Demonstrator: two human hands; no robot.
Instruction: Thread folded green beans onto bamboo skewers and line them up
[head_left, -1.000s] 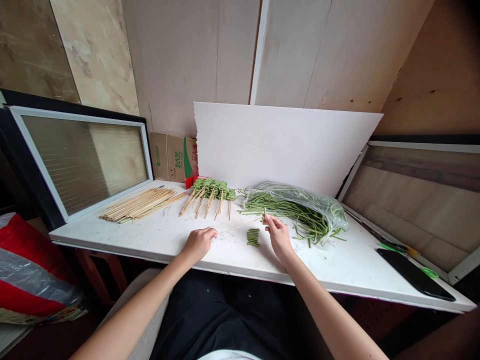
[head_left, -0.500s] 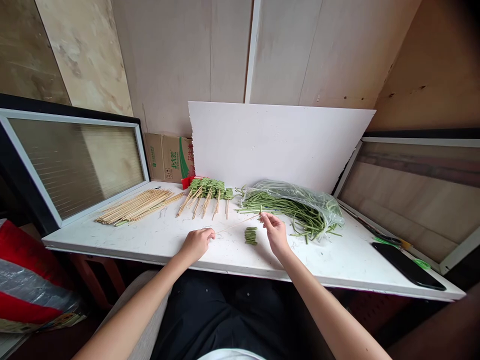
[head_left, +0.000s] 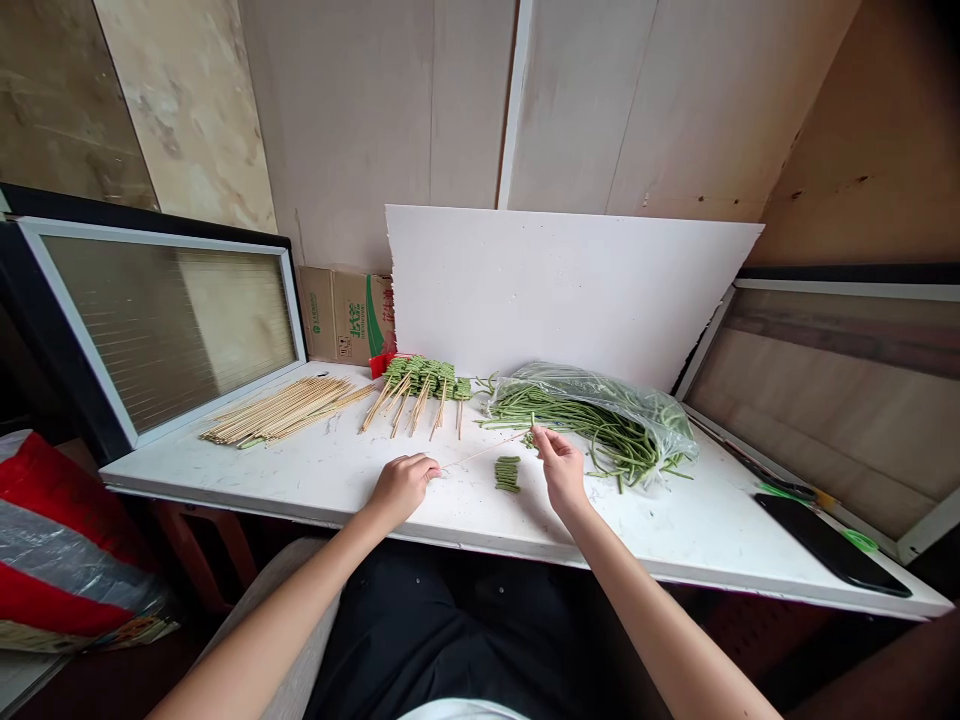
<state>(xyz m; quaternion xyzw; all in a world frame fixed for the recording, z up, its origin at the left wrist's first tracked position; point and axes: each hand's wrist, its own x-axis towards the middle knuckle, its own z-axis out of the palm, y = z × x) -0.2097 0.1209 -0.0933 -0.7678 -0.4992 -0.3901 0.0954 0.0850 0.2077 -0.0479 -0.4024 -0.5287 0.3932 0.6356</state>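
My left hand (head_left: 405, 488) pinches the near end of a thin bamboo skewer (head_left: 484, 453), which slants up to the right above the table. At its far end my right hand (head_left: 556, 464) is closed on a short piece of green bean (head_left: 533, 421); whether the tip has gone through the bean I cannot make out. Just left of the right hand lies a small row of cut green bean pieces (head_left: 507, 474). Behind it are finished bean skewers (head_left: 420, 380), stacked with their sticks pointing toward me.
Loose bamboo skewers (head_left: 285, 408) lie at the left. A clear plastic bag (head_left: 652, 400) of long green beans (head_left: 562, 408) rests at the back right. A black phone (head_left: 831, 545) and scissors (head_left: 787, 486) lie on the right of the white table (head_left: 300, 480). A cardboard box (head_left: 337, 312) stands behind.
The whole view has shifted slightly, so things sit a little farther right. Both hands keep nearly the same pose, with the skewer and bean piece still between them.
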